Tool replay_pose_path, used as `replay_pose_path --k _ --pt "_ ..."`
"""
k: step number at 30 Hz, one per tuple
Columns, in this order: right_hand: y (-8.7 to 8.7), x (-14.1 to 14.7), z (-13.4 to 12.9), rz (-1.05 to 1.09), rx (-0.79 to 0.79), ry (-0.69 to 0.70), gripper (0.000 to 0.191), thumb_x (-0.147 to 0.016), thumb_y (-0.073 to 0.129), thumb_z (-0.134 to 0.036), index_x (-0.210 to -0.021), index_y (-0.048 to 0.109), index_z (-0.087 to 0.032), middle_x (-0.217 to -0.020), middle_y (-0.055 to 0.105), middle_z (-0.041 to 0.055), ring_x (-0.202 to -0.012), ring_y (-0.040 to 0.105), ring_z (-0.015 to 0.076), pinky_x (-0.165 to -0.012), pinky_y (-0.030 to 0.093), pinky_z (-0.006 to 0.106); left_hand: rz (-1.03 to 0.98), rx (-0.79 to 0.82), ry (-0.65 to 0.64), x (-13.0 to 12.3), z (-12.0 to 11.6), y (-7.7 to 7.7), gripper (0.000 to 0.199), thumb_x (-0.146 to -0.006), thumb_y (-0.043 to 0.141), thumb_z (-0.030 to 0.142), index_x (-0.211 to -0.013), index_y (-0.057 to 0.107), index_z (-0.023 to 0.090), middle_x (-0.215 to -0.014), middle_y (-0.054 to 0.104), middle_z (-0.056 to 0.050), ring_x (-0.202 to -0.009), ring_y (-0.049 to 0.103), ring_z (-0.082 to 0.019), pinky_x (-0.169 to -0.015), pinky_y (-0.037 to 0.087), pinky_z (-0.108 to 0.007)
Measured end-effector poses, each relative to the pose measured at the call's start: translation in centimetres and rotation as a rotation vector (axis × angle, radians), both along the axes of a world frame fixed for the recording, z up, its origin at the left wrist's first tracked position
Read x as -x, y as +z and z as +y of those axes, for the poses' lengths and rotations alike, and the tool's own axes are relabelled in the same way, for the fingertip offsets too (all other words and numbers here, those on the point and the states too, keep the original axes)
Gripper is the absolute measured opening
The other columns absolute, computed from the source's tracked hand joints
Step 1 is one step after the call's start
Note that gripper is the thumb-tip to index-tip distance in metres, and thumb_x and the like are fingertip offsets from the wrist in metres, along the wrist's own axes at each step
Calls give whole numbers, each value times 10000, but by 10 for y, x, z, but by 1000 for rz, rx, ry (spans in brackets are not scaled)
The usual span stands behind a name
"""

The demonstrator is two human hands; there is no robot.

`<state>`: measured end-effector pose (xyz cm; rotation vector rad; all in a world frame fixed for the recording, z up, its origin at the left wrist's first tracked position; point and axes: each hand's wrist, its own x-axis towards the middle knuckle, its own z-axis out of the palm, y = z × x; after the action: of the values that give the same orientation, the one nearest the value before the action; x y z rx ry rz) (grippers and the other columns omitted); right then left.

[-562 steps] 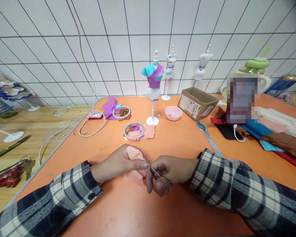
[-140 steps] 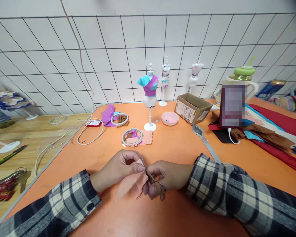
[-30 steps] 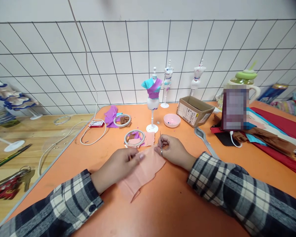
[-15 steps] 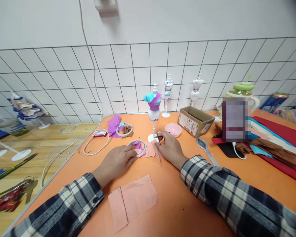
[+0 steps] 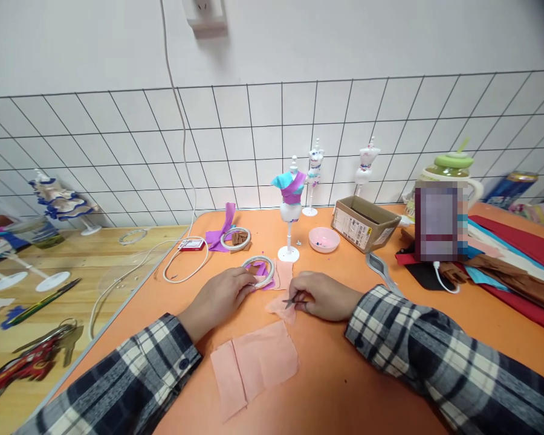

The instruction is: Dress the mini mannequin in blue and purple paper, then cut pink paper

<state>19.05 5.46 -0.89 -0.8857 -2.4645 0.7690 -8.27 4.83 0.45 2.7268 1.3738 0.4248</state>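
Note:
My left hand has its fingers bent together on the near-left rim of a white roll of tape, which lies around purple and pink fabric scraps. My right hand is closed around small dark scissors, blades pointing left. A thin pink fabric scrap is at its fingertips, beside the blades. Another pink piece lies flat just right of the roll. Nearer to me rests a larger pink cloth with a folded edge. Behind stands a small dress form wrapped in purple and turquoise cloth.
A pink bowl and a cardboard box stand at the back right, near a phone with a cable. A second tape roll lies at the back left. Keys are on the wooden table.
My right hand has come nearer to me with the scissors, and the thin pink scrap has moved with it, away from the dress form's base. My left hand stays at the tape roll.

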Motion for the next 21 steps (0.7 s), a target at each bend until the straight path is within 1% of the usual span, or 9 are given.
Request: replay_pose_path --k 2,5,7,8,10,12,15,17,21 --pt "-3 2 3 83 -115 -157 112 -790 610 -111 -870 636 -184 -865 661 39 -812 600 161 -735 443 262 15 4 7 0 0 -1 304 -987 426 321 -1088 686 201 -1117 698 -100 -1027 637 -247 -853 496 -348" --pt "-6 11 8 116 -223 -464 145 -810 554 -81 -893 611 -186 -907 648 51 -899 578 179 -791 409 281 -4 8 16 0 2 -4 291 -989 419 325 -1097 663 210 -1173 683 -95 -1051 631 -244 -863 494 -352" --pt "-8 17 12 53 -223 -553 84 -828 563 -132 -887 596 -181 -882 632 65 -886 559 202 -759 381 298 -28 10 15 0 4 -7 290 -995 408 341 -1101 649 219 -1189 676 -88 -1056 631 -242 -862 493 -351" --pt "-10 20 14 23 -204 -546 48 -830 591 -182 -878 588 -179 -858 625 66 -851 553 205 -729 367 298 -39 13 11 0 5 -8 289 -996 405 343 -1100 646 222 -1185 676 -84 -1055 632 -241 -863 492 -350" --pt "-12 24 16 -16 -159 -483 144 -820 644 -296 -865 568 -182 -830 620 50 -773 541 186 -680 345 284 -57 15 -4 -1 5 -9 283 -997 408 337 -1103 644 224 -1156 681 -78 -1043 634 -235 -856 492 -342" --pt "-13 25 17 -39 -118 -388 225 -805 671 -371 -854 546 -191 -845 628 27 -746 537 163 -661 337 267 -57 4 -13 -2 4 -9 278 -995 414 325 -1105 647 221 -1117 682 -80 -1019 637 -230 -838 491 -333" --pt "-11 22 16 -56 -87 -255 272 -791 690 -407 -838 524 -197 -891 636 8 -784 544 159 -684 346 264 -26 -15 -26 -4 1 -9 269 -994 421 318 -1096 652 227 -1091 678 -77 -992 637 -231 -812 487 -330" --pt "-10 20 16 -62 -81 -203 302 -780 704 -427 -848 519 -197 -923 635 10 -817 548 168 -717 353 278 -27 -23 -23 -7 0 -8 267 -996 415 316 -1081 648 220 -1082 674 -77 -980 634 -232 -807 484 -334" --pt "-9 19 12 -64 -86 -185 330 -786 699 -456 -894 527 -197 -978 623 33 -893 549 201 -787 356 324 -159 -41 45 -9 -1 -7 265 -1001 390 303 -1027 621 176 -999 661 -81 -888 631 -205 -765 489 -312"
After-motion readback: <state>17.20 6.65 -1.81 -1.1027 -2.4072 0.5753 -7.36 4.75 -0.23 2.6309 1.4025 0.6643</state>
